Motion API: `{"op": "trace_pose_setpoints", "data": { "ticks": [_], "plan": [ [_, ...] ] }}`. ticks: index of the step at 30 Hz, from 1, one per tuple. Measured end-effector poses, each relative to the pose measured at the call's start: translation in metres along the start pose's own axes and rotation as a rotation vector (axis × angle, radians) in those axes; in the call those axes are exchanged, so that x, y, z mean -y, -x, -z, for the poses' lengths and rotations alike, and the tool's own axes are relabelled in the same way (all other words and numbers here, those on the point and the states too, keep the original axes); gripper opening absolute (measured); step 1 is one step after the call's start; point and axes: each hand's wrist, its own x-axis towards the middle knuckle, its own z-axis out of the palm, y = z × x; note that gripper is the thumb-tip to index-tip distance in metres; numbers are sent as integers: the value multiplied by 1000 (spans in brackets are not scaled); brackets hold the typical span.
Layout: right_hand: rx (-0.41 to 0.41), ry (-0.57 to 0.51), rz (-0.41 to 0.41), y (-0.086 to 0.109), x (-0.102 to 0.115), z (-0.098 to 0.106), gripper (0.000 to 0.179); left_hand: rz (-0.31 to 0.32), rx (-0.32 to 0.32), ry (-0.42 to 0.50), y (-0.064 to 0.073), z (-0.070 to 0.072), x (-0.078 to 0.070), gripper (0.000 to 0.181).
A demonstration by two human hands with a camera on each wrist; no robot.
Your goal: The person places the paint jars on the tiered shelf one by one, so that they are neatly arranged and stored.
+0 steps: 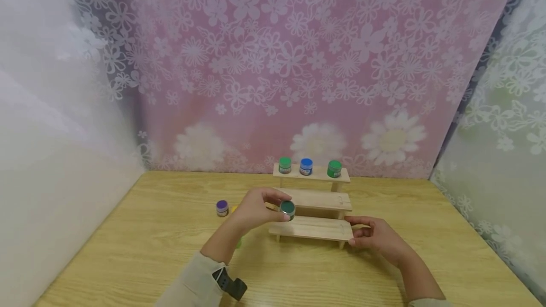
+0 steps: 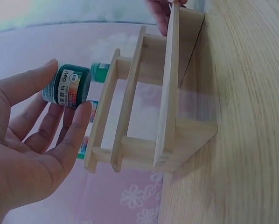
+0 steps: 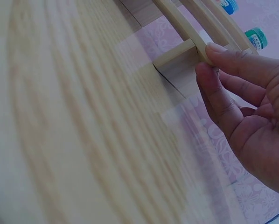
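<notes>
My left hand (image 1: pixel 256 210) holds a dark green paint jar (image 1: pixel 287 209) between thumb and fingers, in front of a three-step wooden display stand (image 1: pixel 311 228). The left wrist view shows the jar's printed label (image 2: pixel 68 88) and its ribbed lid. At the stand's right side, my right hand (image 1: pixel 378 239) has thumb and fingers on the end of the lowest step; the right wrist view shows them pinching that board's edge (image 3: pixel 202 49). Along the top step stand a green jar (image 1: pixel 285 165), a blue jar (image 1: pixel 305 167) and another green jar (image 1: pixel 334 168).
Left of the stand, a purple-lidded jar (image 1: pixel 222 208) stands on the wooden table (image 1: pixel 170 236). Something yellow (image 1: pixel 234 208) and something light green (image 1: pixel 239 242) show partly behind my left hand and forearm. A pink flowered backdrop (image 1: pixel 256 70) rises behind the table.
</notes>
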Motion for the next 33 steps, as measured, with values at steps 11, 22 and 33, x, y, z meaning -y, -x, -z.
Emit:
{"op": "trace_pose_setpoints", "data": {
  "ticks": [11, 22, 33],
  "plan": [
    [-5, 17, 15, 0, 1, 1, 74, 8, -10, 56, -8, -15, -13, 37],
    [-3, 8, 10, 2, 2, 0, 73, 26, -29, 56, -20, -31, -19, 35],
    [-6, 19, 16, 1, 2, 0, 72, 39, -38, 41, -31, -47, -28, 37]
  ]
}}
